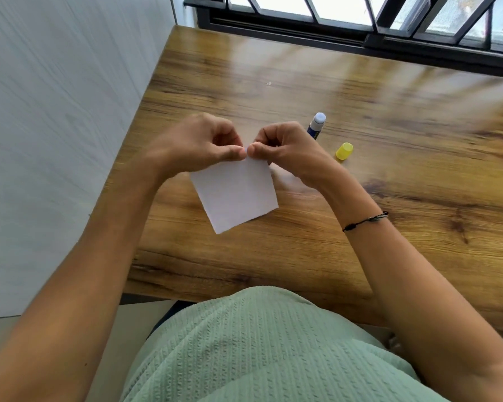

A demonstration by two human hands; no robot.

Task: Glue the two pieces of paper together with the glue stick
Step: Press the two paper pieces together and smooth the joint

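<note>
- Both hands, left hand and right hand, pinch the top edge of the white paper above the table, thumbs nearly touching.
- Only one sheet shows; a second may lie behind it, but I cannot tell.
- The glue stick lies uncapped just beyond the right hand, its yellow cap beside it.
- Gluing looks done; pressing the edge remains.

You're pinching white paper; beyond your right fingers are lying a blue glue stick and yellow cap.
</note>
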